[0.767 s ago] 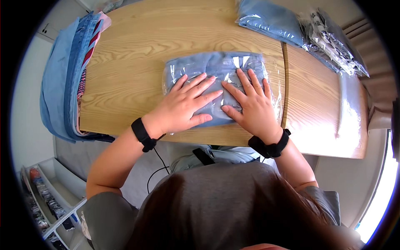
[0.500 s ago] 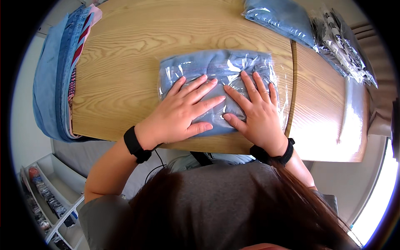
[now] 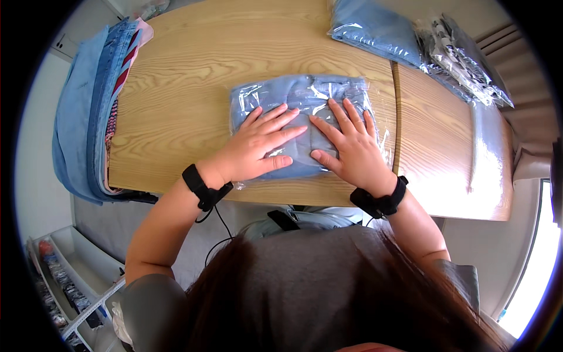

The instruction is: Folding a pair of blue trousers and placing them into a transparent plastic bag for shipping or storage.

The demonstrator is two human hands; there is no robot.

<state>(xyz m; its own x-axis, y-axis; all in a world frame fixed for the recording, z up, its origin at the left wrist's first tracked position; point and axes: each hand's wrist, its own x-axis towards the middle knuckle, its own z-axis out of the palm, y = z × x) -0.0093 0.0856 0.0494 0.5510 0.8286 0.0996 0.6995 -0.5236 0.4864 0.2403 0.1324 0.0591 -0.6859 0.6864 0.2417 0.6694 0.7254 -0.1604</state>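
A folded light-blue denim garment in a clear plastic bag (image 3: 293, 91) lies flat near the front edge of the wooden table (image 3: 193, 64). My left hand (image 3: 252, 145) rests on the left part of the bag with its fingers spread. On the right part lies my right hand (image 3: 356, 146), palm down, its fingers also apart. Both hands press on the plastic, and neither grips anything. Beneath the palms the garment is hidden. Black bands with small boxes and cables circle both wrists.
Folded jeans and other clothes (image 3: 88, 117) hang over the table's left edge. At the back right sit a bagged blue garment (image 3: 375, 32) and more bagged clothes (image 3: 460, 53). Clear plastic sleeves (image 3: 488, 149) lie on the right. White bins (image 3: 88, 261) stand at lower left.
The whole view has shifted slightly. Both hands stay spread on the bag, which looks a little flatter.
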